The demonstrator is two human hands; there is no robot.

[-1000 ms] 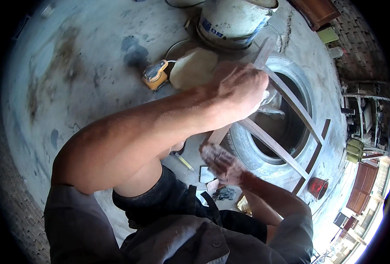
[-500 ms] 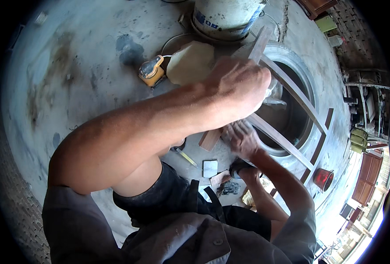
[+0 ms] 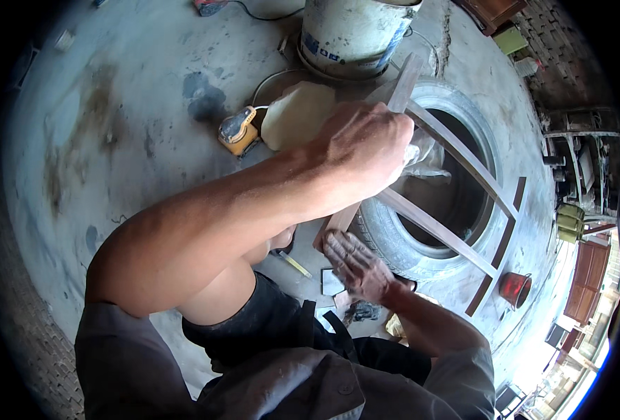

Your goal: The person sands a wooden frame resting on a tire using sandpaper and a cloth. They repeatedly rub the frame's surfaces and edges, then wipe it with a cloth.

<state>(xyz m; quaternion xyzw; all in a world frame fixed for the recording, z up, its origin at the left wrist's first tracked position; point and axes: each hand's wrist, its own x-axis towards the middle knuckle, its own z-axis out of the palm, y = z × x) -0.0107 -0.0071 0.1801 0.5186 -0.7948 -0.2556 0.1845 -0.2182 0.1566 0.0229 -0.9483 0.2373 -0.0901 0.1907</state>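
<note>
A wooden frame (image 3: 457,161) of two long slats and two crosspieces rests tilted over a grey tyre (image 3: 488,129). My left hand (image 3: 373,143) is closed round its near crosspiece, with the fingertips hidden underneath. Across the view from the left, my left forearm covers part of that crosspiece. My right hand (image 3: 355,266) lies with fingers stretched out against the crosspiece's lower end; whether anything is under the palm is hidden. Beside my left hand, crumpled clear plastic (image 3: 429,164) shows inside the tyre ring.
A yellow sander (image 3: 238,131) sits on the floor beside a pale irregular sheet (image 3: 297,115). Behind them stands a large white bucket (image 3: 352,38). A small red bucket (image 3: 515,288) is at the right. Near my feet lie a yellow-bladed tool (image 3: 296,264) and a small pale block (image 3: 333,281).
My right hand has slid down and left along the crosspiece to its lower end. My left hand and the frame's near end have shifted slightly left and nearer.
</note>
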